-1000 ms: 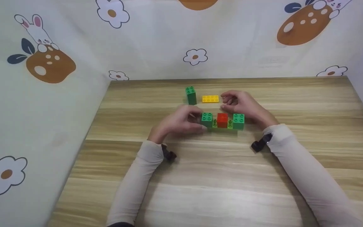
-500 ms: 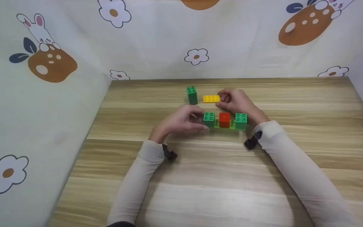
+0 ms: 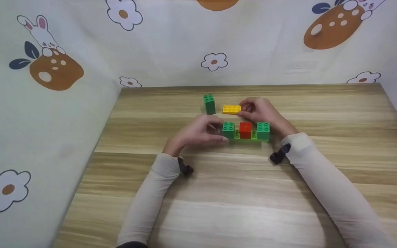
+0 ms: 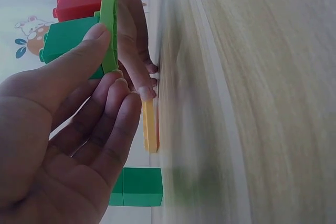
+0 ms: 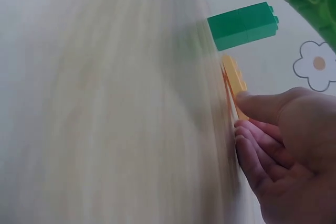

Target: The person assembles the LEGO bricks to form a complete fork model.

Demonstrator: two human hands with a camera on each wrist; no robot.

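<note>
Yellow brick [image 3: 232, 109]: at 9 o'clock of right hand [image 3: 261, 111], right end pinched between thumb and fingers. Left hand [image 3: 197, 131] pinches lime plate [image 4: 109, 19] bearing red block [image 3: 245, 131], green blocks [image 3: 228, 130]; 5 o'clock of yellow. Green tower [image 3: 209, 104]: upright, yellow's 9 o'clock. Wall marking [image 3: 302, 64] too faint to read.

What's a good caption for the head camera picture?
Left grip holds joined blocks; right grip pinches a yellow block.

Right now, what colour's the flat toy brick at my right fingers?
Yellow; the flat toy brick shows best in the head view.
</note>
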